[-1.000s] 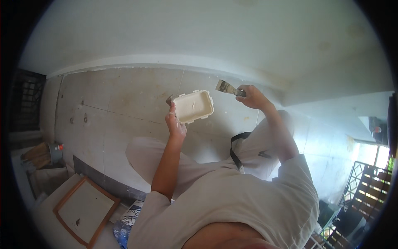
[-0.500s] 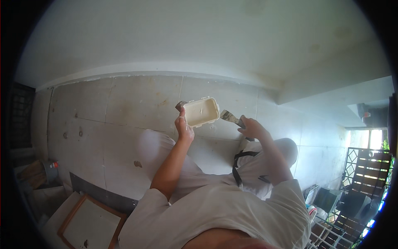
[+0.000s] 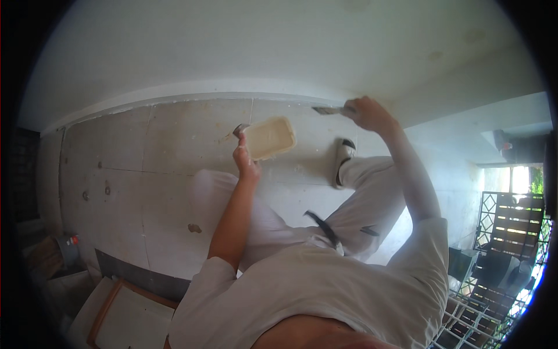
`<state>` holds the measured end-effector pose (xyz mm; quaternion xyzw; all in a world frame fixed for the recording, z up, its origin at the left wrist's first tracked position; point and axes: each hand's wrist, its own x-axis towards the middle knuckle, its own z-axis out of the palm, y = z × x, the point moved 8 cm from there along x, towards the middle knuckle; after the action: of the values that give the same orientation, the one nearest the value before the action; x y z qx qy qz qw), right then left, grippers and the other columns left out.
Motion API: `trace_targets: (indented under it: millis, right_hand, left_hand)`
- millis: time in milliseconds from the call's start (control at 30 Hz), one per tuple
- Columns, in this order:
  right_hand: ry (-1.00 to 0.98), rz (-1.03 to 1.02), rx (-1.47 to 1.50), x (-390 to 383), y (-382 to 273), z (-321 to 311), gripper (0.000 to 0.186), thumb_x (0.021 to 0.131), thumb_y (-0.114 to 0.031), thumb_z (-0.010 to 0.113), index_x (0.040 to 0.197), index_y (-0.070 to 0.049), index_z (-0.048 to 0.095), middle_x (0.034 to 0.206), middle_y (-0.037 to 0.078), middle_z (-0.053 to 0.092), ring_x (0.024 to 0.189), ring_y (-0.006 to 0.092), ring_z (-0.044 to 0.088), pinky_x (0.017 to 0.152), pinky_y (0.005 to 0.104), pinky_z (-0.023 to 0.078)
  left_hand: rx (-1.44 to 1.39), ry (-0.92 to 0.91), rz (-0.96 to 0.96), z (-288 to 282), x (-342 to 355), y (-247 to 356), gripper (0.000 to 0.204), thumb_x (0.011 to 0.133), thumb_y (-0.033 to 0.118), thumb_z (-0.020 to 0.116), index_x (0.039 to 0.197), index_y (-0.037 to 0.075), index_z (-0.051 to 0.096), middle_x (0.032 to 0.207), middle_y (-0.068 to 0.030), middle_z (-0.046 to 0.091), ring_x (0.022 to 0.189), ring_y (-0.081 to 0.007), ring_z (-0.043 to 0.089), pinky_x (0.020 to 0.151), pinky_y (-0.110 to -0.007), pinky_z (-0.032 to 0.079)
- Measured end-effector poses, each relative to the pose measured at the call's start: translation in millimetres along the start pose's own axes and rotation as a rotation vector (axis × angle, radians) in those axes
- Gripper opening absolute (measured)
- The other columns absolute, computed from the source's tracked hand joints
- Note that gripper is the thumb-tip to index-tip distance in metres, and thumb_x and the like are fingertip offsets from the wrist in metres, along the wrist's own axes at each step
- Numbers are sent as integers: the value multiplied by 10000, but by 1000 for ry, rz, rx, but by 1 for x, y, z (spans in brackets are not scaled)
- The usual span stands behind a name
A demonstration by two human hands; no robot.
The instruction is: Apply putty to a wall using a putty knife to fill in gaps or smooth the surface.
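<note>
My left hand (image 3: 247, 161) grips a cream rectangular plastic tub (image 3: 271, 138) by its left end, with pale paste on its inside. Beside that hand's fingertips a dark, flat scraper-like blade (image 3: 239, 130) juts out to the left; its handle is hidden. To the right and farther out, my right hand (image 3: 369, 114) is closed round the handle of a putty knife (image 3: 326, 110). Its blade points left, near the foot of the wall (image 3: 232, 52), apart from the tub. I cannot tell whether the blade touches anything.
Grey tiles (image 3: 104, 145) cover the floor, with stains here and there. A wood-framed panel (image 3: 133, 317) lies at lower left, near a grey bucket (image 3: 68, 250). A white wire rack (image 3: 474, 308) and a slatted brown gate (image 3: 517, 224) stand at right. My shoe (image 3: 344, 160) is below the putty knife.
My right hand has swung up and out toward the wall with the putty knife, away from the tub. The tub has shifted slightly left and up. My right leg has stretched forward.
</note>
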<state>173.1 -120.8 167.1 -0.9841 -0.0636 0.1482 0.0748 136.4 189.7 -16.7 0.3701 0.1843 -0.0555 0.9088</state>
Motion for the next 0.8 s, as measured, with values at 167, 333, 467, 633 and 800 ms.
trace_targets:
  millis: [167,333,467,633,800]
  right_hand:
    - [147,41,16,80,19,-5,226,904,-273,611,958,-56,646,896,186,665,876,381,626,770,484,496]
    - [176,-15,-33,137,63,14,228,914,-280,611,1034,-91,653,923,158,675,887,353,640,784,466,503]
    - [194,-5,-46,168,61,3,232,929,-301,594,1068,-128,662,946,134,682,893,336,647,787,450,515]
    - [248,16,-77,198,66,2,210,932,-305,590,1053,-154,672,943,129,685,883,332,653,775,445,520]
    - [282,34,-45,208,74,-4,232,920,-306,606,1022,-109,676,938,142,690,886,354,645,768,464,515]
  left_hand:
    - [22,76,26,-27,7,16,510,983,461,472,1305,67,503,1254,-64,576,1193,-218,528,1021,-387,401]
    - [-46,92,74,-26,-1,24,492,1012,406,438,1300,10,490,1245,-85,575,1169,-220,551,999,-367,430]
    - [6,135,105,-32,-10,38,492,1011,405,440,1299,10,488,1244,-90,576,1174,-222,551,1001,-374,436]
    - [51,178,100,-55,-14,38,477,993,430,464,1301,70,511,1260,-65,583,1184,-216,547,1014,-379,424]
    - [19,213,139,-52,-16,40,473,992,427,469,1299,71,512,1262,-69,583,1185,-216,547,1016,-371,425]
